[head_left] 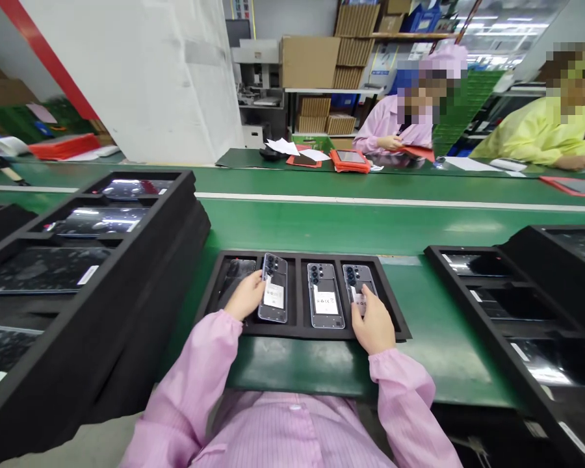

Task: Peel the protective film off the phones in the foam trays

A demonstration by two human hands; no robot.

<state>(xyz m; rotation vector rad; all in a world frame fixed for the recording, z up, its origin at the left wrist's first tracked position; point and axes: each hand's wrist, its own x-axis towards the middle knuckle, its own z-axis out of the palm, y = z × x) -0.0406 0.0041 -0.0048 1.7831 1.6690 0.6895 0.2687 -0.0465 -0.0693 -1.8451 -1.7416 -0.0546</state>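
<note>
A black foam tray (297, 333) with several compartments lies before me on the green bench. My left hand (246, 296) grips the left edge of a smartphone (274, 296), which sits slightly askew over the second compartment, its back with cameras and white label facing up. In the rightmost compartment, the fingers of my right hand (374, 323) close on the lower part of another smartphone (358, 276), partly covering its label. Between them a third smartphone (326, 299) lies back up, untouched. The leftmost compartment holds a dark glossy panel (236, 273), partly hidden by my left hand.
Stacked black foam trays (175, 221) with dark screens rise at left; more trays (468, 305) stand at right. Across the green bench (394, 224), a co-worker in pink (375, 123) and one in yellow (521, 130) sit near red sleeves (351, 164).
</note>
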